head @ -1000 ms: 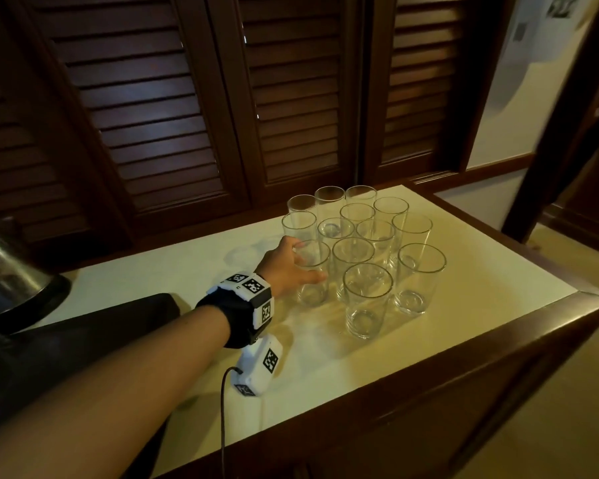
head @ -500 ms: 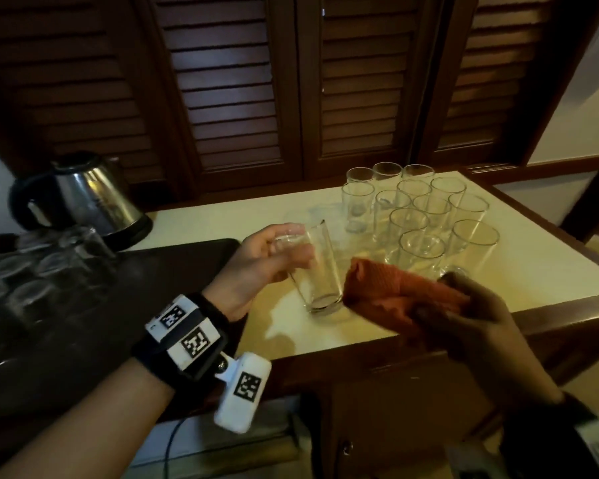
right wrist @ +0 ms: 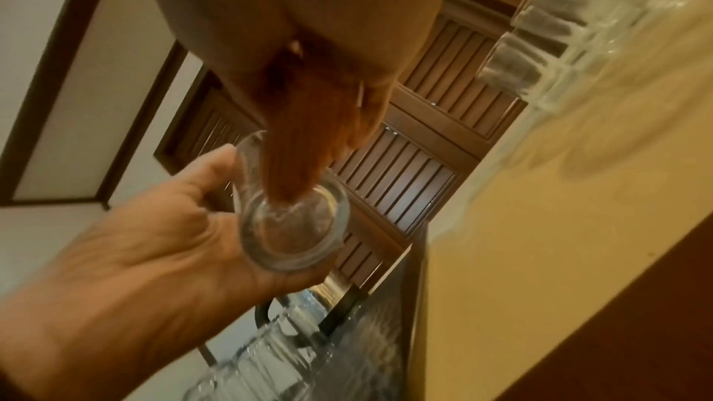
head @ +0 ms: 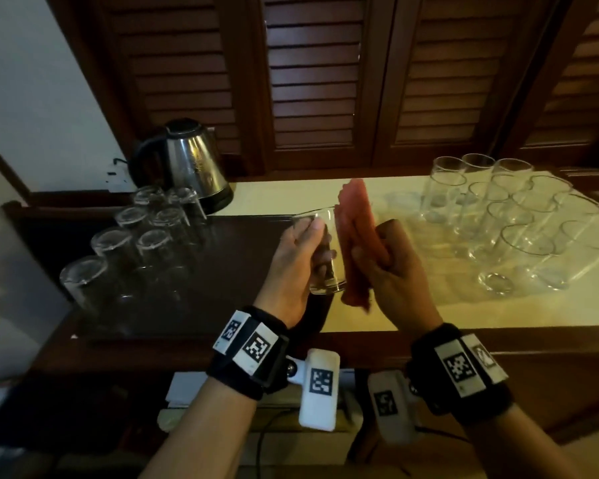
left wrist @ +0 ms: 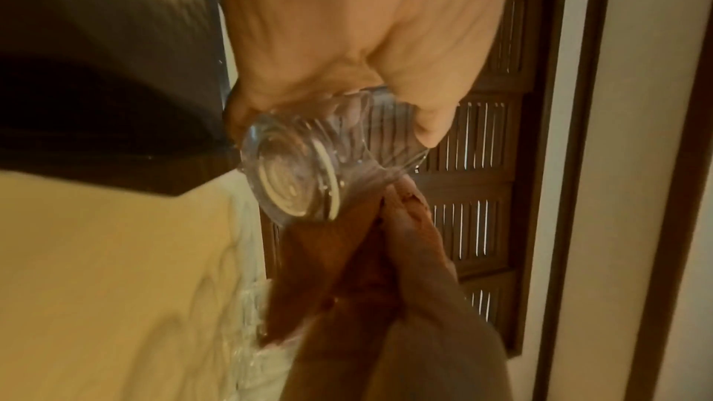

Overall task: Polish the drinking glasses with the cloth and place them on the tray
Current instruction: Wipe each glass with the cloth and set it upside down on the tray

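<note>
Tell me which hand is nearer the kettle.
Left. The left hand, gripping a glass over the tray, sits on the kettle's side. The right hand, holding the cloth, is beyond the glass, farther away.

Wooden counter [head: 429, 344], cream top, dark tray [head: 222, 271], steel kettle [head: 191, 164], upright glasses [head: 519, 219]

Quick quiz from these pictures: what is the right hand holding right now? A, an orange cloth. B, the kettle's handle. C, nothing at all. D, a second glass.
A: the right hand grips the orange cloth, held against the glass in the left hand.
</note>
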{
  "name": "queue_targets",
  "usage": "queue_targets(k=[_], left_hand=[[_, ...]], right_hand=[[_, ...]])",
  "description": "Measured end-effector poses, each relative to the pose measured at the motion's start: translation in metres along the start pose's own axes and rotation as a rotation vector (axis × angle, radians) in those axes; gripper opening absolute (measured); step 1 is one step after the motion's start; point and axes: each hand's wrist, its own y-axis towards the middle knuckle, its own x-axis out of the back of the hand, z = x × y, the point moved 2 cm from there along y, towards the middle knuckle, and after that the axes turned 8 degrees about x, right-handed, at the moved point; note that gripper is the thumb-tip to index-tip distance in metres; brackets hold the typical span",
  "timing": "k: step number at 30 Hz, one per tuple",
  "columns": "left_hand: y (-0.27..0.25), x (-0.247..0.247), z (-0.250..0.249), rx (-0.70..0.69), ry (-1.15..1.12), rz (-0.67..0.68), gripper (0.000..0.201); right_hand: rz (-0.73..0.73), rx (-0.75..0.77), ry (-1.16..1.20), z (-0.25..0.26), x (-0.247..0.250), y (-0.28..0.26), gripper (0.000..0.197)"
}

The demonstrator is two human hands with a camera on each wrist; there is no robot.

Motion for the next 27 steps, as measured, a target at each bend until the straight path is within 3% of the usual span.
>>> queue_targets(k=[2,4,7,9,10,12,13,15,19,22,27], left_hand=[[-0.004,0.014,-0.001,-0.017,-0.013,-0.062,0.042],[-0.006,0.026,-0.001,-0.024,0.003,-0.087,0.053],[-0.013,0.034,-0.004,-0.072,0.042,-0.041,0.033],[-0.016,0.038,-0.004,-0.093,0.082,-0.026,0.035],[-0.018,0.039,-0.005,-0.085,0.106,-0.034,0.043],[-0.018,0.040,-0.004,-0.047,0.111,-0.053,0.066],[-0.017,0.039,-0.004,-0.038,0.099,-0.051,0.071],[-0.016,0.036,-0.004,-0.039,0.091,-0.053,0.066],[-0.012,0.030,-0.001,-0.050,0.186,-0.052,0.062],[-0.014,0.027,0.000,-0.035,0.144,-0.035,0.057],[-0.017,0.023,0.008,0.010,0.071,-0.021,0.080]], right_hand=[[0.178,0.015,0.040,0.003,-0.014,-0.006,0.035],[0.260,0.117,-0.032,0.005,-0.022,-0.007,0.039],[0.353,0.194,-0.165,0.006,-0.033,-0.007,0.034],[0.406,0.112,-0.072,0.006,-0.041,-0.011,0.020],[0.397,0.053,0.057,0.007,-0.043,-0.011,0.015],[0.304,-0.050,0.236,0.005,-0.045,-0.010,0.034],[0.263,-0.081,0.269,0.006,-0.048,-0.009,0.032],[0.208,-0.088,0.286,0.009,-0.055,-0.007,0.012],[0.149,-0.165,0.388,0.010,-0.059,-0.006,0.044],[0.123,-0.217,0.487,0.009,-0.058,-0.009,0.048],[0.061,-0.314,0.516,0.005,-0.052,-0.015,0.045]])
